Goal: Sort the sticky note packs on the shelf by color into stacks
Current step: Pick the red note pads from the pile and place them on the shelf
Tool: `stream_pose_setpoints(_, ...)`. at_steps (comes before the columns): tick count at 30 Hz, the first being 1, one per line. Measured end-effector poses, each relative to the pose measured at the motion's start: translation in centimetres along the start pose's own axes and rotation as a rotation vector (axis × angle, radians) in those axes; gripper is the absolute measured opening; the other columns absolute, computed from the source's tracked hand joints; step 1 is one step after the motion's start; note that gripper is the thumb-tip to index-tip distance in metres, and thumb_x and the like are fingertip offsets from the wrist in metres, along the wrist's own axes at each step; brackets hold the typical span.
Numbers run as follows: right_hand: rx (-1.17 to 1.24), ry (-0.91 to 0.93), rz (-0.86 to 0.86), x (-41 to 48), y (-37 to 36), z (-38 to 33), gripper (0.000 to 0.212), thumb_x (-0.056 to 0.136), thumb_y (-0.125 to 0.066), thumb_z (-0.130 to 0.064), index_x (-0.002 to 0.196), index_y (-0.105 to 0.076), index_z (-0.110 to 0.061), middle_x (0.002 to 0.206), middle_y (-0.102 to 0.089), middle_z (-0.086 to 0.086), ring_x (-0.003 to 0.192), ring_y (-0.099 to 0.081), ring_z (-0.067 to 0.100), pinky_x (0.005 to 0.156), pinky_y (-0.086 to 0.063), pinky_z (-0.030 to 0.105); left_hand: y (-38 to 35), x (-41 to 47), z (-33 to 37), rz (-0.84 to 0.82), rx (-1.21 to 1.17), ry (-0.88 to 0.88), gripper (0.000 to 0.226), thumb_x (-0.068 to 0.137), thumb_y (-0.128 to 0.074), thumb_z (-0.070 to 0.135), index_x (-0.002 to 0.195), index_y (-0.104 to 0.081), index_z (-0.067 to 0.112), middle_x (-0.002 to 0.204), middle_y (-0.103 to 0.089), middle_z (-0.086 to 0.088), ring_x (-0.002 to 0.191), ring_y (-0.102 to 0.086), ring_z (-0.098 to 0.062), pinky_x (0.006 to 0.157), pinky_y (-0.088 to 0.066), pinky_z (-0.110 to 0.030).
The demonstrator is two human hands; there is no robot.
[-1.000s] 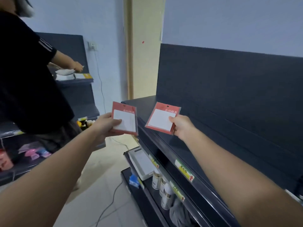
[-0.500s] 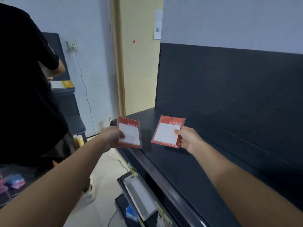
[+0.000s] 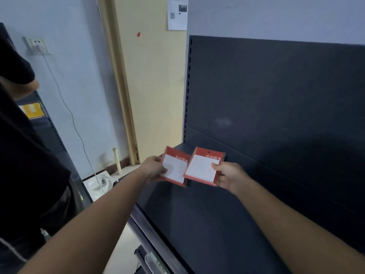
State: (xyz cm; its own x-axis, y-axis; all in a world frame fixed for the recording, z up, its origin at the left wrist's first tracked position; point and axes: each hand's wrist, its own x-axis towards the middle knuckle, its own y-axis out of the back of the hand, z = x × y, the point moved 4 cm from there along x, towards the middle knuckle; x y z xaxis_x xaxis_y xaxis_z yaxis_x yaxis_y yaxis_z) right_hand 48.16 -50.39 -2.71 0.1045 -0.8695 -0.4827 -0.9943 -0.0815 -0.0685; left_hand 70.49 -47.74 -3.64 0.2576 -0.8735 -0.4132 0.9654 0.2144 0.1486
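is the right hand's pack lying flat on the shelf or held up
Held up. The right hand pinches the right pack at its edge, tilted toward the camera, above the shelf.

Shiny film meets matt metal
The left sticky note pack and right sticky note pack show glossy clear film over red card and white paper. The shelf, at 6 o'clock, looks like smooth, matt painted metal.

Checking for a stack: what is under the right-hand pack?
Only dark shelf shows around the right pack; the left pack tucks behind its edge. Directly beneath is covered.
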Motion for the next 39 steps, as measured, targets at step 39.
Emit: stream_pose_setpoints(39,-0.660,0.013,0.586,7.2,-6.5,-0.4,0.034,0.084,-0.059,-0.024,0.113,-0.055,-0.006,0.111,-0.063,0.015,0.099,-0.062,0.031,0.077,-0.054,0.037,-2.1,13.8,5.1,-0.206,0.891,-0.523,0.018,0.087,-0.048,0.010,0.084,-0.066,0.007,0.090,-0.064,-0.007,0.076,-0.052,-0.019,0.066,-0.039,-0.028)
